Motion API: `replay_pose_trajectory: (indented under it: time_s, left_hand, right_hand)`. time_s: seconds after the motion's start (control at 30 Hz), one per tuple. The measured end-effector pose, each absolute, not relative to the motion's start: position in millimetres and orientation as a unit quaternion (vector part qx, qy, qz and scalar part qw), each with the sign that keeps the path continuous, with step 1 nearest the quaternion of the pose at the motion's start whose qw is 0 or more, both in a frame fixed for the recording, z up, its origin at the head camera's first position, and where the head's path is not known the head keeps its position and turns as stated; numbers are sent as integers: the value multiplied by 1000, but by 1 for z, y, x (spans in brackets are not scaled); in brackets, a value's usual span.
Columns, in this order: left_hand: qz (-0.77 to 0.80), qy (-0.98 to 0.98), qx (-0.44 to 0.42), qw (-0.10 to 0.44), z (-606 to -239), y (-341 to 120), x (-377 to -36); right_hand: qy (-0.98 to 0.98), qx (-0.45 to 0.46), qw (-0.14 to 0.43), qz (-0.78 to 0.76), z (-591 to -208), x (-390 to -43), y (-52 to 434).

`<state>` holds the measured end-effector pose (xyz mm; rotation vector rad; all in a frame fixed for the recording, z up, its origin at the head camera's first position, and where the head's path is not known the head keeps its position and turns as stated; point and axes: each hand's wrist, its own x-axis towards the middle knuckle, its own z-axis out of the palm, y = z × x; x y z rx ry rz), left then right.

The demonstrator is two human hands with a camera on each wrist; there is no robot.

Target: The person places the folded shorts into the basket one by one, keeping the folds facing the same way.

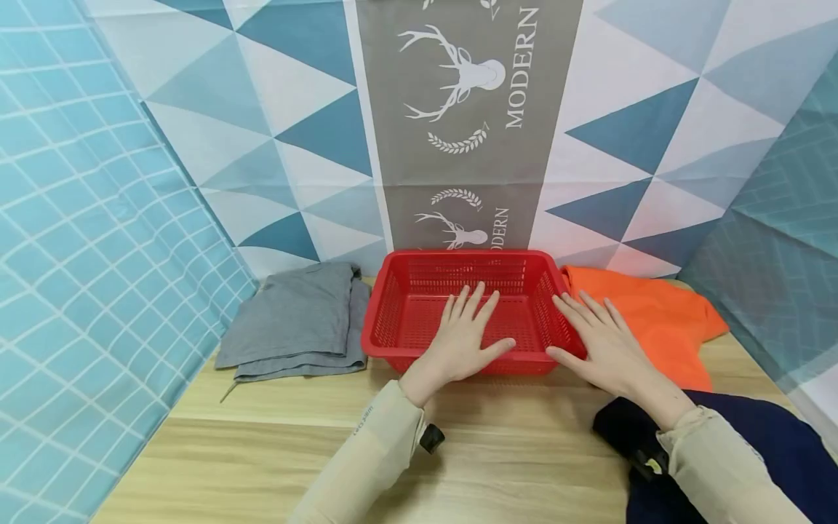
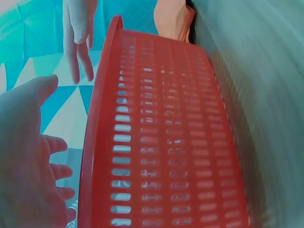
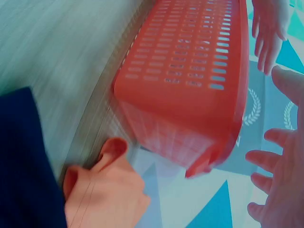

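I see one red perforated plastic basket sitting on the light wooden tabletop, close against the patterned backdrop and between two of the garments. My left hand hovers over the basket's near rim with its grip spread, fingers straight and pointing toward the back wall; whether the palm actually touches the rim I cannot tell. My right hand lies flat at the basket's right edge, fingers straight and slightly fanned, reaching over the orange cloth (the wrist views are blurred, but both show open fingers beside the slotted red wall). Both forearms wear pale beige sleeves and come in from the bottom of the head view.

Three garments lie around the basket: one grey folded garment just left of it, one orange garment just right of it, and one navy blue garment at the near right corner, under my right forearm.
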<state>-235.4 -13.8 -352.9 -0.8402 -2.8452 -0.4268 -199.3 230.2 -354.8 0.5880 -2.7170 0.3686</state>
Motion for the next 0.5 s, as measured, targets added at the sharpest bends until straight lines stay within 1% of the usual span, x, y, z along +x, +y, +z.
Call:
replay_pose_trajectory:
  time_s: [0.23,0.5]
  left_hand:
    - [-150,-942,-294,61,-358,0,-226]
    - [-146,-935,-315,69,-365,15,-216]
  right_hand:
    - [-960,188,157,132,-354,-183,250]
    - [-964,178,147,129,-359,-174,268]
